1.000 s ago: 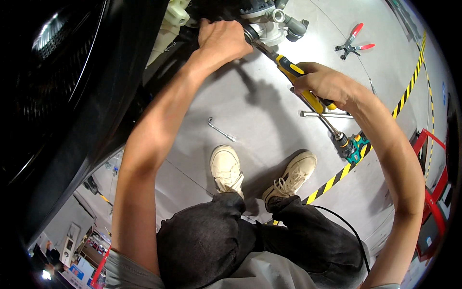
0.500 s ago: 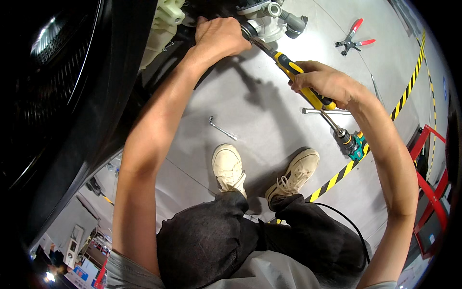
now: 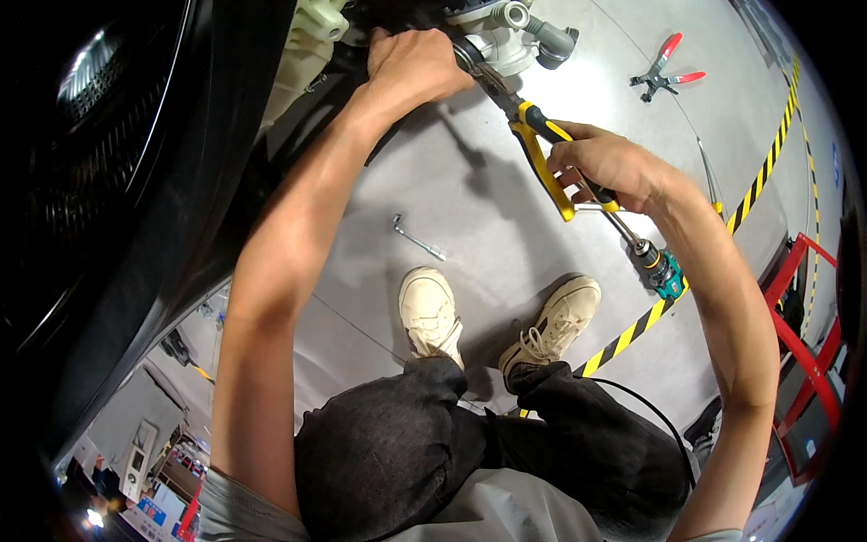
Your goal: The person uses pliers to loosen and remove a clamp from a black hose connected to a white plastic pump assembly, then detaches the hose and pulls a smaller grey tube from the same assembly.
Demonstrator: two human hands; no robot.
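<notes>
1. While left hand (image 3: 411, 63) stays clamped on the grey fitting (image 3: 506, 32), right hand (image 3: 605, 163) remains closed on pliers (image 3: 533, 135).
2. Pliers' handles now spread wider; nose still at the fitting, suggesting a regrip.

Bright, even overhead light falls on the grey floor (image 3: 506, 226), which shows soft shadows under the arms and beside the shoes (image 3: 433, 312). The black car body (image 3: 135, 181) at left is dim, with a small glare patch far left. Fisheye bending curves the striped tape (image 3: 759, 181) at right, the corners go black, and focus is sharp centrally.
</notes>
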